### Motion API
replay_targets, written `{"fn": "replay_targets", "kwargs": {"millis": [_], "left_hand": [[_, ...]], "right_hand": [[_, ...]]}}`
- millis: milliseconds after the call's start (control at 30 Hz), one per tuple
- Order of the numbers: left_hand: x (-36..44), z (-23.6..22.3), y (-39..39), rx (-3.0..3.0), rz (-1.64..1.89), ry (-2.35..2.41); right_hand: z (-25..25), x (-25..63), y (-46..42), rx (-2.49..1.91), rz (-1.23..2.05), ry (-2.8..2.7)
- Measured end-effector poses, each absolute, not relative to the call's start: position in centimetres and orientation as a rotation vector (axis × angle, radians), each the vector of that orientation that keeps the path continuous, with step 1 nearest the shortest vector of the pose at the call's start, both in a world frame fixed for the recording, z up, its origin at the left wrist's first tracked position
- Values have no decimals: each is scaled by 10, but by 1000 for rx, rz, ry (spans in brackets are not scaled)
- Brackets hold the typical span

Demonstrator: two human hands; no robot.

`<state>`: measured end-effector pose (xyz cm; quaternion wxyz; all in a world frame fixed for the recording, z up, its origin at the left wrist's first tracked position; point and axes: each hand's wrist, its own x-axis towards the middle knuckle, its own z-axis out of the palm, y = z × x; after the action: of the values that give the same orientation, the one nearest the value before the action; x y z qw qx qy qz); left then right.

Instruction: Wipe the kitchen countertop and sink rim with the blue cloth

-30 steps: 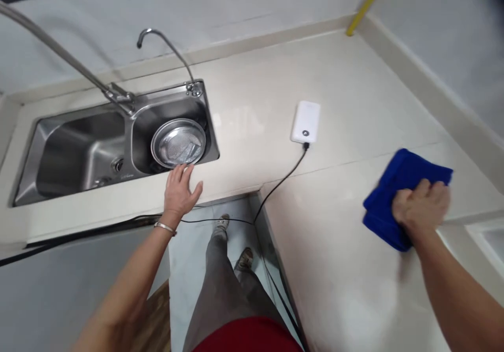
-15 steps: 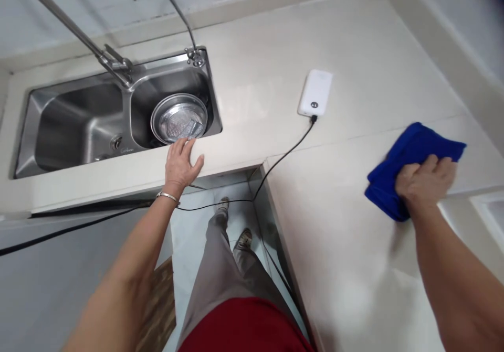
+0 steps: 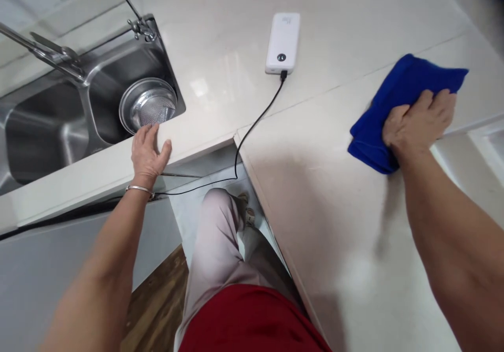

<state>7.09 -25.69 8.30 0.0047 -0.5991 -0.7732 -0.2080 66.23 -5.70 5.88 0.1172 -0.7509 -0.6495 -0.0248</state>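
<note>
My right hand [image 3: 421, 118] bears down on a folded blue cloth [image 3: 405, 92] on the pale countertop [image 3: 315, 184], its fingers bent over the fabric. The cloth sticks out to the left and far side of the hand; what lies under the palm is hidden. At the front edge of the sink counter rests my left hand [image 3: 148, 152], fingers and thumb spread, with nothing in it. A silver bracelet [image 3: 139, 189] circles that wrist. Just beyond its fingertips, a round metal strainer [image 3: 151, 103] sits in the right basin of the steel sink [image 3: 179, 92].
A white power bank [image 3: 283, 42] lies on the counter between my hands. Its black cable [image 3: 260, 118] drops over the inner corner and runs left beneath my left wrist. Taps [image 3: 59, 58] stand behind the sink. Below, my legs are in the counter's corner.
The view has shifted, so sink, power bank and counter appear further left and higher. My right hand stays on the blue cloth, my left on the counter edge. One knee now appears bent forward.
</note>
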Motion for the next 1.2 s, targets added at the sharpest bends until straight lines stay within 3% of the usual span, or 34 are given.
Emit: {"fn": "replay_targets", "kwargs": {"millis": [333, 700, 933, 1200], "left_hand": [[71, 85, -254, -1906, -663, -2435], [78, 97, -257, -1882, -530, -2504], [78, 106, -253, -1921, -640, -2413], [69, 105, -247, -1942, -472, -2398]], "right_hand": [[59, 668, -57, -2163, -58, -1987], [32, 681, -40, -2333, -354, -2107], [67, 635, -67, -2159, -173, -2000], [68, 605, -143, -1921, -184, -2133]]}}
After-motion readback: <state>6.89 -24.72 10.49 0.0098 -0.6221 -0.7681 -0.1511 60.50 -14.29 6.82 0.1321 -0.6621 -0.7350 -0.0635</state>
